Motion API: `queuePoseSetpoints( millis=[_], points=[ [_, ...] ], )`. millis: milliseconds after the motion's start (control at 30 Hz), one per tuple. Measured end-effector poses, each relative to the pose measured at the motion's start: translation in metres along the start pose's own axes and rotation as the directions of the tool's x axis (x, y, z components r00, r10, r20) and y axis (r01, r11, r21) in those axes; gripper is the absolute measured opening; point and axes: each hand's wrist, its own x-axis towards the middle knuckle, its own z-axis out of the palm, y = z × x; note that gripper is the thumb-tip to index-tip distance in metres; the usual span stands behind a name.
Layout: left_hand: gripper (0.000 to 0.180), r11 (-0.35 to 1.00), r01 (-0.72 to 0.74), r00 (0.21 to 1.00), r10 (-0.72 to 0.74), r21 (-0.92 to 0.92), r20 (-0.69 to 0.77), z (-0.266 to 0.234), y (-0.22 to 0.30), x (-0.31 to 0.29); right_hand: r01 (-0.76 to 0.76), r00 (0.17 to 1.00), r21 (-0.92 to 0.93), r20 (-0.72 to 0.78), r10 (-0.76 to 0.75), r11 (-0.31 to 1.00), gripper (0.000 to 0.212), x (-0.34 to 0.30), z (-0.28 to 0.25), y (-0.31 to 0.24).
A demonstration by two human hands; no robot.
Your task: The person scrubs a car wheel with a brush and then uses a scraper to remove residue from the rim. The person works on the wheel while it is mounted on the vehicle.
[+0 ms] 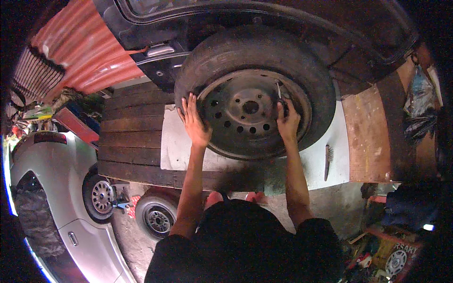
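A dusty wheel, a black tyre on a bare steel rim, lies flat in front of me. My left hand rests open on its left side, fingers stretched over the tyre's sidewall beside the rim edge. My right hand is closed over the right part of the rim's face. A slim, pale tool sticks up from its fingers, its tip toward the far side of the rim; its exact kind is too small to tell. Right of the tyre lies a wire brush with a dark handle.
Under the wheel is a white board on dark wooden planks. A dark car panel rises behind the tyre. Another wheel and a silver car stand at lower left. A plastic bag hangs at right.
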Motion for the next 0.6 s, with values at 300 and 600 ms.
queuePoseSetpoints(
  millis=[300, 600],
  points=[
    [0.098, 1.0, 0.02, 0.998, -0.021, 0.024, 0.054, 0.001, -0.006, -0.002, 0.133, 0.991, -0.031, -0.024, -0.134, 0.991, 0.033, 0.005, -0.005, 0.011],
    [0.106, 1.0, 0.019, 0.999, -0.019, -0.018, 0.038, 0.0, -0.004, -0.001, 0.13, 0.991, -0.069, 0.018, -0.129, 0.989, 0.033, 0.003, 0.002, 0.009]
  ],
)
